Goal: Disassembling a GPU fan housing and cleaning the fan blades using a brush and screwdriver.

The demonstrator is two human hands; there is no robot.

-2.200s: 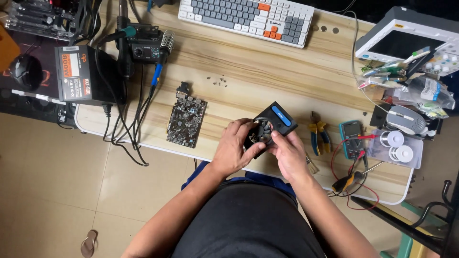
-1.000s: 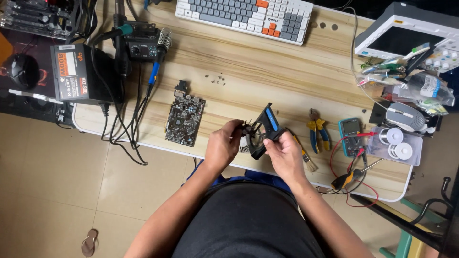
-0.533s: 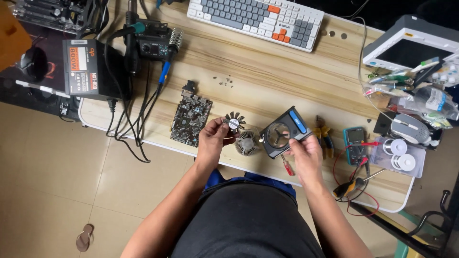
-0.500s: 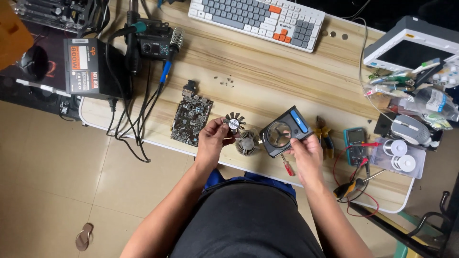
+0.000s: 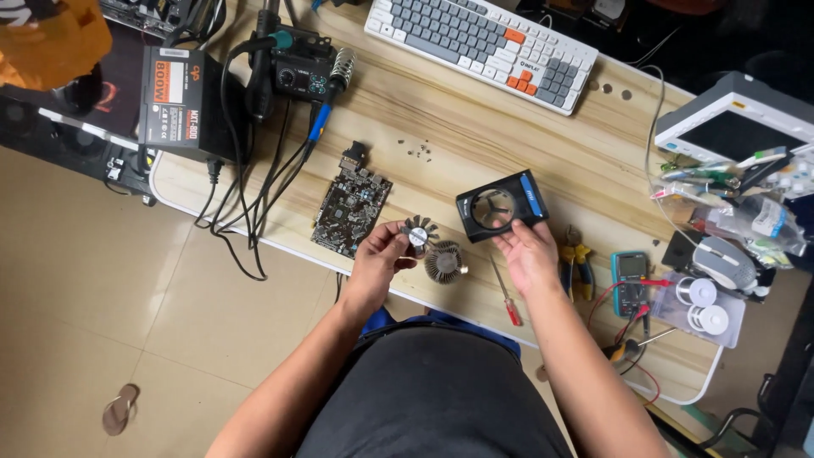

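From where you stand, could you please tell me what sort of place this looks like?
Probably an electronics repair bench. On the wooden table lie a bare circuit board, a multimeter and a soldering station, and the left hand holds a small fan rotor.

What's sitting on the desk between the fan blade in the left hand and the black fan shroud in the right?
In the head view, a round finned heatsink lies between and just below the fan blade and the black fan shroud; otherwise bare wooden desk.
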